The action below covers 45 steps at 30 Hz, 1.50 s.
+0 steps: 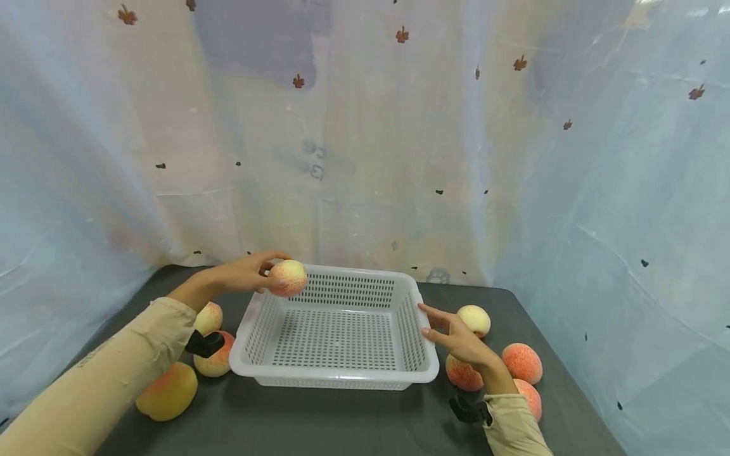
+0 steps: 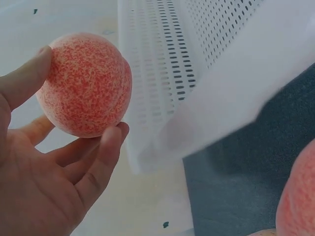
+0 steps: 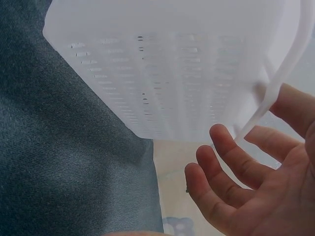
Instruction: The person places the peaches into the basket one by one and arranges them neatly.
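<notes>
My left hand [image 1: 251,272] holds a peach [image 1: 288,278] above the back left corner of a white plastic basket [image 1: 336,379]. Its thumb and fingers are around the fruit, whose mottled red side [image 2: 86,86] faces the left wrist view. At the basket's right rim is my right hand [image 1: 459,339], with thumb and index fingertips over the edge. In the right wrist view, the other fingers [image 3: 236,167] lie below the rim [image 3: 273,93] on the outer side. No fruit shows inside the basket.
On the dark table [image 1: 319,424], left of the basket, sit a large yellow peach [image 1: 166,392] and two smaller ones. Several more, among them a pale peach [image 1: 474,320] and a red peach [image 1: 521,363], lie around the right forearm. A patterned curtain [image 1: 365,158] hangs behind the table.
</notes>
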Each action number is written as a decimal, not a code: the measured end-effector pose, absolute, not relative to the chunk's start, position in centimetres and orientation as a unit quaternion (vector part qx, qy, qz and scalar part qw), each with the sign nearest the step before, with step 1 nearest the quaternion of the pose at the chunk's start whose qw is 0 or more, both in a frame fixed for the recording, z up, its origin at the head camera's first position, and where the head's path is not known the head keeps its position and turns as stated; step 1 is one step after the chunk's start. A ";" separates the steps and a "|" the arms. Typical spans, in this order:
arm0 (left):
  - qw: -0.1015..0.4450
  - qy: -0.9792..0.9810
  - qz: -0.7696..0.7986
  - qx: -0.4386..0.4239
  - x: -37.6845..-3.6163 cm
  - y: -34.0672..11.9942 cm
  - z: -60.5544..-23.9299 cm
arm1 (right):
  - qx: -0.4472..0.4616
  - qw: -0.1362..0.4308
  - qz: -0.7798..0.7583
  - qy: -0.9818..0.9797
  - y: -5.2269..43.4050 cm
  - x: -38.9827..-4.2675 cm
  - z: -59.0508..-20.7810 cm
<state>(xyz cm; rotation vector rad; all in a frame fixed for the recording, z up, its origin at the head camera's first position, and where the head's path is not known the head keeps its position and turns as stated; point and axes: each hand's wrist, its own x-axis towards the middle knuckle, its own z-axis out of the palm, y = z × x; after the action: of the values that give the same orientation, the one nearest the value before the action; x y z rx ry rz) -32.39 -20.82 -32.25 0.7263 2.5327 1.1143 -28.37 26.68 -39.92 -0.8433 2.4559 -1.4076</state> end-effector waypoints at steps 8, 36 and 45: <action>0.166 0.896 0.355 0.209 -33.7 -18.8 -31.9 | -0.285 0.092 -0.481 0.824 26.7 -28.4 -39.9; 0.240 0.912 0.326 0.062 -35.3 -14.7 -35.2 | -0.275 0.099 -0.484 0.825 26.8 -28.4 -40.2; 0.233 0.919 0.317 0.026 -35.4 -13.8 -35.8 | -0.271 0.098 -0.478 0.830 26.6 -28.4 -40.3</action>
<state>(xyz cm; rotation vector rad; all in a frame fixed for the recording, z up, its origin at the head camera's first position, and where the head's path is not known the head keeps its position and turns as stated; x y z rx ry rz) -35.38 -13.82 -35.76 0.0723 2.5246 0.8703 -28.36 26.62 -40.26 -0.8027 2.4557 -1.4151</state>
